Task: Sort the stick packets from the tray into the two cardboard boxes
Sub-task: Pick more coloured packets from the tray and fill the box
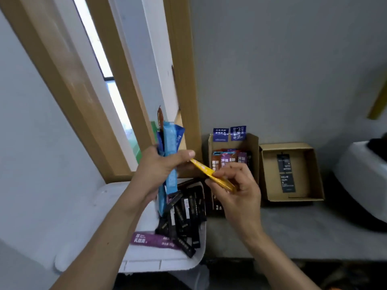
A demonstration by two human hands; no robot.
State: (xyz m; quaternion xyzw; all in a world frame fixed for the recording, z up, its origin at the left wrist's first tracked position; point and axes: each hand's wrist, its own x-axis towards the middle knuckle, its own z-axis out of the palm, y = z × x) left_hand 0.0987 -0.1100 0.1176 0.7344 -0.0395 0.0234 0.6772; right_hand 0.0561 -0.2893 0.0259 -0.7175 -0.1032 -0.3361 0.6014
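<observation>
Head view: left grip clutches a bundle of blue foil stick packets; right grip pinches one yellow stick packet above the white plastic tray heaped with black packets. Of two brown cardboard boxes on the grey counter, the right box holds two black ones.

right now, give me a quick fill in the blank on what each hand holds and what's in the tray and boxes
1. The right hand pinches a single packet coloured ____.
2. The left hand grips a bundle of packets, mostly ____.
3. The far-right box holds two packets, both ____.
4. On the white tray, a lone packet coloured ____ lies beside the black sticks.

Missing words: yellow; blue; black; purple
</observation>
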